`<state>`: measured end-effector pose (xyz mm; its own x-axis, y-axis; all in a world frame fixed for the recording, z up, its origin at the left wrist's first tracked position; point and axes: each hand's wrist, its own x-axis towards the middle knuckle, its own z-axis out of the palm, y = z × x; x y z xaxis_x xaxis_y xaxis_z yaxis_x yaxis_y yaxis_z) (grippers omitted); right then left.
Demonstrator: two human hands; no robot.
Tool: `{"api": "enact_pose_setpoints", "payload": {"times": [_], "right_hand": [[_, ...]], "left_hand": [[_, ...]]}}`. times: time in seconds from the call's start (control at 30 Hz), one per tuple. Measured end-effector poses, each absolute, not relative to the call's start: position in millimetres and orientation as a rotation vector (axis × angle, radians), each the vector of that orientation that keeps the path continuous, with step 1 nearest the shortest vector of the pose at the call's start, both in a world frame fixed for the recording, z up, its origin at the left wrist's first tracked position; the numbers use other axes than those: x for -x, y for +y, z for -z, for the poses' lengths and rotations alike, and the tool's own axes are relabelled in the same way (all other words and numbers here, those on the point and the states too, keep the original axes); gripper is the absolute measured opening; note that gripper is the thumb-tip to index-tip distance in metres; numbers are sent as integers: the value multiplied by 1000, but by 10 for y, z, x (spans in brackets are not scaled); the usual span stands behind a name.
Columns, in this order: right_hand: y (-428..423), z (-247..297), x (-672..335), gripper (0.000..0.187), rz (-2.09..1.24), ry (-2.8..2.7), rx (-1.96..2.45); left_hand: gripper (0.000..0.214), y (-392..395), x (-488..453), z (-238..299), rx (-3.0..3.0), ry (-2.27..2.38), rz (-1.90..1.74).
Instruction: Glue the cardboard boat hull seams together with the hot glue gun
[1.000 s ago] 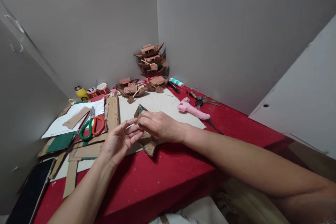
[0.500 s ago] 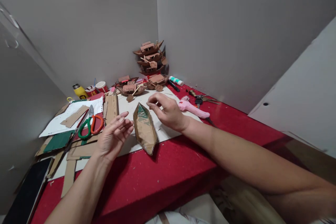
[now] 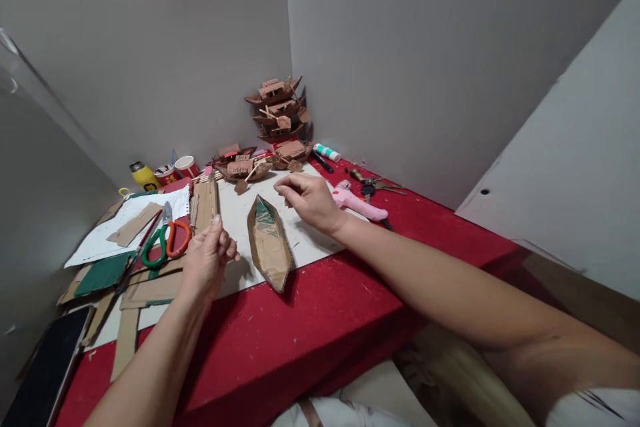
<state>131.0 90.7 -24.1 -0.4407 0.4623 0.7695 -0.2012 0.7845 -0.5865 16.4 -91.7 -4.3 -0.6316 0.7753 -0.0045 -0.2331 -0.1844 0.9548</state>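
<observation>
Now the two hands are parted on either side of the cardboard boat hull (image 3: 273, 247), whereas a second ago they met above it and hid much of its inside. Since the middle picture, the left hand (image 3: 211, 255) has curled its fingers inward with the thumb on top; the right hand (image 3: 313, 203) has changed little.

At the centre of the frame, the hull lies open side up, its green-patched end pointing to the top. Neither hand touches it: the left is beside it to the left, the right just beyond its upper right side. The right thumb and fingertips make a narrow pinch, with a small brown patch showing below them; whether either hand holds anything, I cannot tell.

The hull's lower tip crosses the edge of the white sheet (image 3: 315, 240) onto the red tabletop (image 3: 310, 313), which runs down to its front edge at lower centre. White sheet shows between hull and hands. Scissors (image 3: 163, 243) bound the left, a pink glue gun (image 3: 363, 205) the right, and stacked model boats (image 3: 275, 103) the upper centre.
</observation>
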Motion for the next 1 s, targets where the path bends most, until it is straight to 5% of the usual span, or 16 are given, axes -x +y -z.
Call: {"api": "enact_pose_setpoints", "payload": {"times": [0.2, 0.43, 1.0], "right_hand": [[964, 280, -1267, 32, -579, -1986, 263], [1011, 358, -1264, 43, -617, -2069, 296], [1149, 489, -1205, 22, -476, -2085, 379]], "left_hand": [[55, -869, -112, 140, -723, 1430, -1910], [28, -853, -44, 219, -760, 1531, -1937], [12, -803, -20, 284, -1053, 1807, -1942]]}}
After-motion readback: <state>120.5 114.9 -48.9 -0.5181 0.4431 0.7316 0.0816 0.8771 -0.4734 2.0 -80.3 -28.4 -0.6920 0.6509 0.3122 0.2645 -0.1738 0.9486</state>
